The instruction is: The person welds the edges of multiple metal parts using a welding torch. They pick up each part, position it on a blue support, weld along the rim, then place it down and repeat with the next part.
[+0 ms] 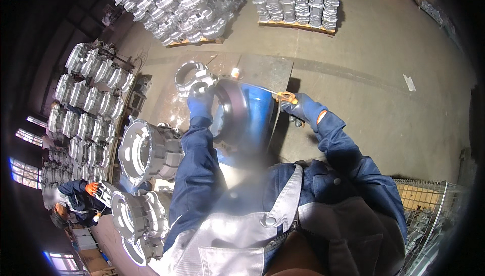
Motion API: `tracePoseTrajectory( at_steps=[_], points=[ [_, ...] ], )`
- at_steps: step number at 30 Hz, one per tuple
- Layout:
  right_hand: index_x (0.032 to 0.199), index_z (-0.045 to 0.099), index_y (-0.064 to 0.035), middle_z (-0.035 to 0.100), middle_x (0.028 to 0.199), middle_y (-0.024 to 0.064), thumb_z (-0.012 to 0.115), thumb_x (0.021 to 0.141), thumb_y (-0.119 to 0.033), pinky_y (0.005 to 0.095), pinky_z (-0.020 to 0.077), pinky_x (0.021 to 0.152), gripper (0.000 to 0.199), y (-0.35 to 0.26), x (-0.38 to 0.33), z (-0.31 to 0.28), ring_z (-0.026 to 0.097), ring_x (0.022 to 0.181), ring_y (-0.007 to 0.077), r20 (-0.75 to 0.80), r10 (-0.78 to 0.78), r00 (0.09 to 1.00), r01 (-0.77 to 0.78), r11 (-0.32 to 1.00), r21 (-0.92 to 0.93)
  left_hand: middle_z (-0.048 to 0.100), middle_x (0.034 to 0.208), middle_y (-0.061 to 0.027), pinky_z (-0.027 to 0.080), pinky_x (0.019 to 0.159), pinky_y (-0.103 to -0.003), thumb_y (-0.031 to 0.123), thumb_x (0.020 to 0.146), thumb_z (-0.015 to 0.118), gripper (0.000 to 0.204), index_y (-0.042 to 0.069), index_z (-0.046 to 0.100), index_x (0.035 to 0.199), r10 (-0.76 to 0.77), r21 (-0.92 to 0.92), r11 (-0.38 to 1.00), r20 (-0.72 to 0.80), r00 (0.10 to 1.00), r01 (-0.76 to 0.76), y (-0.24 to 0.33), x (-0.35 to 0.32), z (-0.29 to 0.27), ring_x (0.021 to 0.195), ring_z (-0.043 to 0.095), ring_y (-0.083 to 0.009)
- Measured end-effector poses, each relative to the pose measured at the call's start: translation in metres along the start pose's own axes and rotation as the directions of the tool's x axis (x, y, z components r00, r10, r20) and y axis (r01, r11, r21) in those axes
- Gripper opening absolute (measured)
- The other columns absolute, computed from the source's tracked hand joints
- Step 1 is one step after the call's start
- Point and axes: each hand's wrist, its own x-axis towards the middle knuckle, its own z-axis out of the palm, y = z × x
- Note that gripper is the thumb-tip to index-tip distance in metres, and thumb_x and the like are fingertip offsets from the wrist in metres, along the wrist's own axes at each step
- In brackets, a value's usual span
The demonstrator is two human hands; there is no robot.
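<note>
My left hand (pixel 201 99), in a blue and grey glove, grips the near edge of a ring-shaped silver metal casting (pixel 187 77). The casting is over a brown and grey flat surface, beside a blue drum (pixel 260 112) with a wide dark rim. Closed around an orange and yellow handle is my gloved right hand (pixel 299 108), to the right of the drum. From that handle (pixel 287 97) a long thin shaft points left over the drum toward the casting. Whether this tool is a file or a screwdriver cannot be made out.
Large hollow castings (pixel 136 152) stand close by my left arm. Stacks of castings on pallets (pixel 298 26) stand ahead, with more racked (pixel 88 107) at left. A co-worker in orange gloves (pixel 92 188) handles a casting. A wire cage (pixel 429 210) is at lower right.
</note>
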Motion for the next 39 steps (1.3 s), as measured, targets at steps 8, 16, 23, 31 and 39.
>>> tracePoseTrajectory(
  at_steps=[8,16,23,31,39],
  points=[
    [0.140,0.047,-0.0251,0.061,0.126,0.0082,0.048,0.092,-0.057,0.0366,0.0519,0.048,0.057,0.017,0.034,0.002,0.065,0.068,0.0239,-0.005,0.055,0.998,-0.055,0.998,0.026,0.064,0.084,-0.0065,0.047,0.067,-0.026,0.002,0.077,0.073,0.025,0.007,0.058,0.096,-0.091,0.139,0.986,-0.015,0.996,0.093,0.027,-0.007,0.003,0.076,0.058,-0.0135],
    [0.138,0.050,-0.0210,0.059,0.131,0.0092,0.051,0.089,-0.063,0.0393,0.0561,0.067,0.064,0.022,0.040,-0.001,0.065,0.099,0.0244,0.024,0.161,0.987,-0.162,0.987,0.013,0.059,0.076,-0.0009,0.040,0.053,-0.025,0.000,0.079,0.072,0.020,0.008,0.061,0.095,-0.079,0.022,0.997,-0.015,0.997,0.079,0.028,-0.011,0.007,0.064,0.051,-0.0088],
    [0.135,0.054,-0.0216,0.058,0.131,0.0106,0.052,0.089,-0.061,0.0451,0.0535,0.069,0.060,0.016,0.035,0.004,0.060,0.105,0.0276,-0.012,0.171,0.985,-0.169,0.979,0.114,0.061,0.081,-0.0040,0.043,0.061,-0.025,-0.002,0.079,0.071,0.022,0.007,0.060,0.096,-0.114,-0.190,0.974,0.063,0.991,0.124,0.031,-0.009,0.003,0.072,0.054,-0.0117],
    [0.126,0.060,-0.0145,0.066,0.106,0.0137,0.050,0.090,-0.062,0.0403,0.0516,0.060,0.061,0.023,0.048,0.007,0.063,0.077,0.0244,-0.039,0.242,0.969,-0.240,0.969,0.058,0.062,0.080,-0.0031,0.041,0.058,-0.024,0.002,0.080,0.071,0.019,0.009,0.062,0.095,0.020,0.039,0.999,0.006,1.000,-0.020,0.034,-0.014,0.005,0.070,0.054,-0.0103],
    [0.117,0.064,-0.0119,0.066,0.083,0.0140,0.052,0.089,-0.060,0.0375,0.0505,0.055,0.057,0.038,0.051,0.018,0.061,0.066,0.0246,-0.071,0.256,0.964,-0.236,0.948,0.214,0.062,0.087,-0.0027,0.045,0.062,-0.024,-0.005,0.077,0.072,0.024,0.007,0.061,0.095,0.009,-0.127,0.992,0.027,1.000,-0.005,0.023,-0.008,0.004,0.076,0.056,-0.0117]
  ],
)
